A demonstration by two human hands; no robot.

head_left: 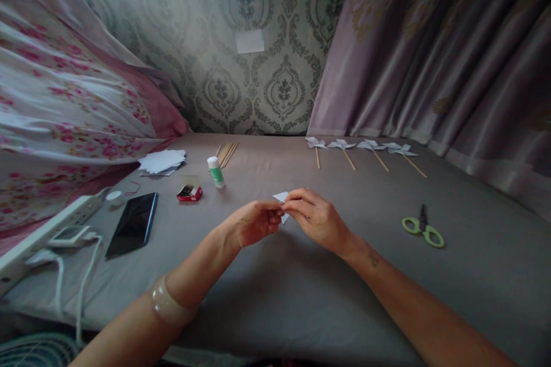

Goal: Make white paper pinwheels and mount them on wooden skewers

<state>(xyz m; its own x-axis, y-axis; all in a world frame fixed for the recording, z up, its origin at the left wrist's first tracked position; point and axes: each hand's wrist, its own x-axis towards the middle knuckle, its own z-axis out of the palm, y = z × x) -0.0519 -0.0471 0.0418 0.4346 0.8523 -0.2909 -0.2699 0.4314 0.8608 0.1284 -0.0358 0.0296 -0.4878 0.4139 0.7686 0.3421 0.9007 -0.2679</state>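
A small piece of white paper (pixel 282 197) is held up over the middle of the grey cloth, its corners showing above and below my fingers. My left hand (pixel 258 222) pinches it from the left, fingers curled. From the right, my right hand (pixel 316 218) has thumb and fingertips closed on the same paper, and the two hands' fingertips meet. How the paper is folded is mostly hidden. Several white paper pinwheels on wooden sticks (pixel 373 147) lie in a row at the back right. Green-handled scissors (pixel 424 227) rest to the right of my hands.
A glue stick (pixel 216 173) stands beside loose wooden sticks (pixel 229 153). Left of it are a small open red box (pixel 189 192), stacked white paper (pixel 162 161), a phone (pixel 132 225), a round white lid (pixel 115 199) and a power strip (pixel 47 235) with white cables.
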